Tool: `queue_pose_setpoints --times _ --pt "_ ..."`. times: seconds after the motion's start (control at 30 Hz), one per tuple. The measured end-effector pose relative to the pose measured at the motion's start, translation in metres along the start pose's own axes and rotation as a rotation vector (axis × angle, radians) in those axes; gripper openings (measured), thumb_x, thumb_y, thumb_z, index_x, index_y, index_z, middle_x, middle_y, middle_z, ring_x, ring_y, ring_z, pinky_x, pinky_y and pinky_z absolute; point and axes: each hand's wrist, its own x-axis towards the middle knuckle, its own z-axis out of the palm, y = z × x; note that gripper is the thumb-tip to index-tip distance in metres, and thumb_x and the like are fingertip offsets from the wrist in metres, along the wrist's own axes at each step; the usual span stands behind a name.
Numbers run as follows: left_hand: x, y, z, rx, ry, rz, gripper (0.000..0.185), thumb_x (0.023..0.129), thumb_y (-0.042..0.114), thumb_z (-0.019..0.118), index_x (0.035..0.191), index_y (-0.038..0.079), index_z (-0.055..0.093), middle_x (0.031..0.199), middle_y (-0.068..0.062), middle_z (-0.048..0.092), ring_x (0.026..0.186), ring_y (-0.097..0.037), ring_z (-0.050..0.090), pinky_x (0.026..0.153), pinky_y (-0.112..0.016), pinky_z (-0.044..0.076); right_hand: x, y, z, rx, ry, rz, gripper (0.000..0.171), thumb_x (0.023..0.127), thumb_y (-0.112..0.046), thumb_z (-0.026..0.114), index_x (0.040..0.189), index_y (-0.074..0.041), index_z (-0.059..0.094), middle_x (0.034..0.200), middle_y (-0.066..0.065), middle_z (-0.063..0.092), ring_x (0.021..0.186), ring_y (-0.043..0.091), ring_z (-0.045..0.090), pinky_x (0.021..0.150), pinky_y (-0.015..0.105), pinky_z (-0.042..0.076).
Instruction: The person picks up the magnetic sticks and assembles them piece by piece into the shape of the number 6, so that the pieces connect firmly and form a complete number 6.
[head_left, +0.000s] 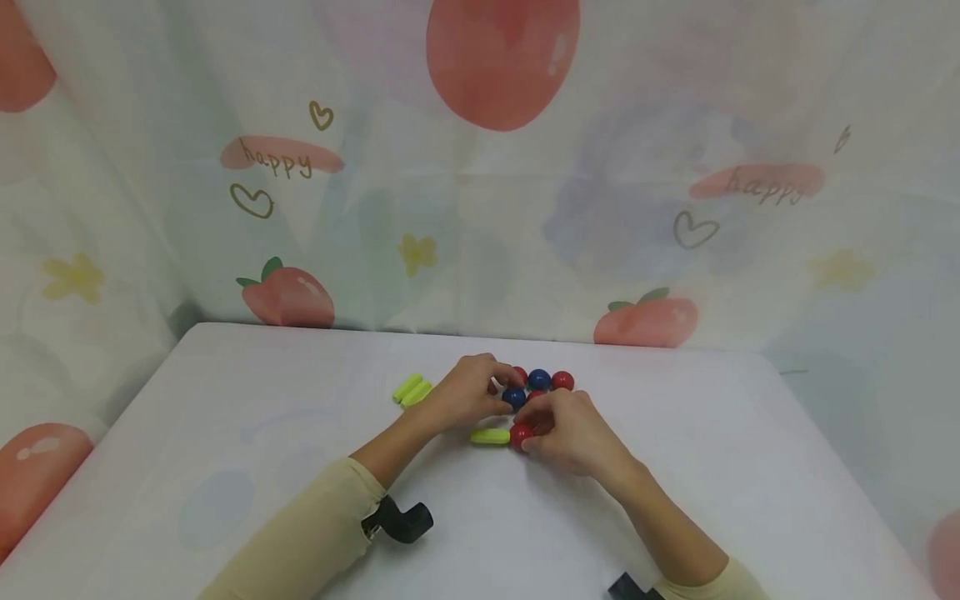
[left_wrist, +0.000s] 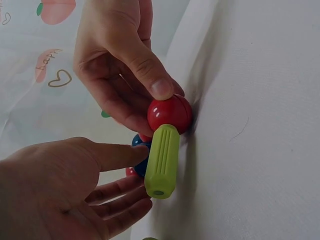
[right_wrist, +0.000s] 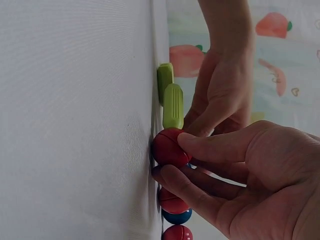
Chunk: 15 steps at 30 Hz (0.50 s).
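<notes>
My right hand pinches a glossy red ball between thumb and fingers, low over the table. A ribbed yellow-green rod lies end-on against that ball, pointing left in the head view; its free end shows a grey dot in the left wrist view. Behind it, my left hand has thumb and fingers around a dark blue ball, which the rod partly hides in the left wrist view. Another red ball shows just beyond my right fingers, mostly covered.
At the back of the group sit a blue ball and a red ball, with one more red ball partly behind my left fingers. Two yellow-green rods lie left of my left hand. A printed curtain stands behind the white table.
</notes>
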Motion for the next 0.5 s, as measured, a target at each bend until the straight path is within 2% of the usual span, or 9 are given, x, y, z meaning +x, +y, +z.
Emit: queue_pose_setpoints --times 0.1,0.33,0.5 --pt "-0.0002 -0.0003 0.0004 -0.01 0.0 -0.014 0.028 0.09 0.013 0.082 0.116 0.021 0.076 0.12 -0.005 0.068 0.106 -0.02 0.066 0.09 -0.029 0.058 0.0001 -0.0007 0.0004 0.004 -0.002 0.008 0.028 0.08 -0.006 0.087 0.106 -0.013 0.081 0.092 -0.002 0.074 0.089 0.016 0.064 0.079 0.031 0.06" --pt "-0.0019 -0.004 0.0015 -0.058 0.026 0.03 0.022 0.09 0.009 0.082 0.107 0.017 0.071 0.113 -0.002 0.072 0.104 -0.018 0.068 0.094 -0.03 0.058 0.0014 -0.0002 0.0001 -0.004 0.004 -0.001 0.027 0.08 -0.007 0.088 0.106 -0.014 0.081 0.092 -0.003 0.074 0.088 0.014 0.065 0.079 0.031 0.061" --pt "-0.0028 -0.0069 0.0044 -0.081 0.045 0.026 0.021 0.09 0.008 0.081 0.104 0.017 0.069 0.107 0.0 0.072 0.103 -0.017 0.067 0.09 -0.028 0.058 -0.0001 0.0011 -0.0002 -0.011 0.008 -0.001 0.026 0.079 -0.008 0.088 0.104 -0.015 0.081 0.091 -0.003 0.075 0.088 0.014 0.066 0.079 0.032 0.06"
